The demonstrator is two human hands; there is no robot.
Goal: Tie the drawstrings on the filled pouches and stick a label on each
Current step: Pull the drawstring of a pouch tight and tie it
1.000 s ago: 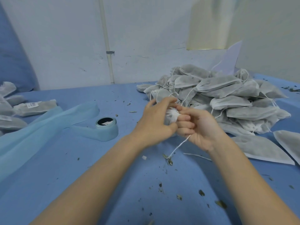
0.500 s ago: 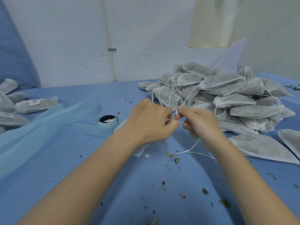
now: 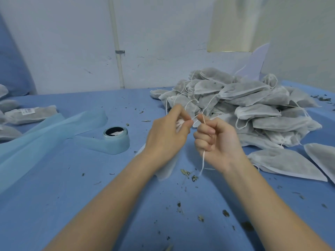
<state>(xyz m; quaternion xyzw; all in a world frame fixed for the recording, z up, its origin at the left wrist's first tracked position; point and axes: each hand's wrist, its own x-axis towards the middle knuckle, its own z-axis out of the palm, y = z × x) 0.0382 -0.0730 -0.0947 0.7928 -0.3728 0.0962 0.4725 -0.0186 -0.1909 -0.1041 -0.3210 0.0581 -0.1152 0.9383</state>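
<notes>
My left hand [image 3: 167, 134] grips the gathered neck of a white filled pouch [image 3: 167, 168], whose body hangs down under my wrist to the blue table [image 3: 126, 205]. My right hand [image 3: 216, 140] is closed around the pouch's white drawstring [image 3: 203, 161], which runs taut from the neck to my fingertips and dangles below my palm. The two hands are a few centimetres apart. A big heap of filled pouches [image 3: 244, 105] with loose strings lies behind and to the right.
A roll of light blue label backing [image 3: 116, 140] sits left of my hands, its strip [image 3: 45, 134] trailing off left. Labelled pouches [image 3: 29, 114] lie at the far left. Two flat pouches [image 3: 288, 163] lie at right. Herb crumbs [image 3: 190, 175] dot the cloth. A white wall stands behind.
My hands have drawn apart, the right one pulling the drawstring out to the right and tightening it. The pouch has dropped lower under my left hand.
</notes>
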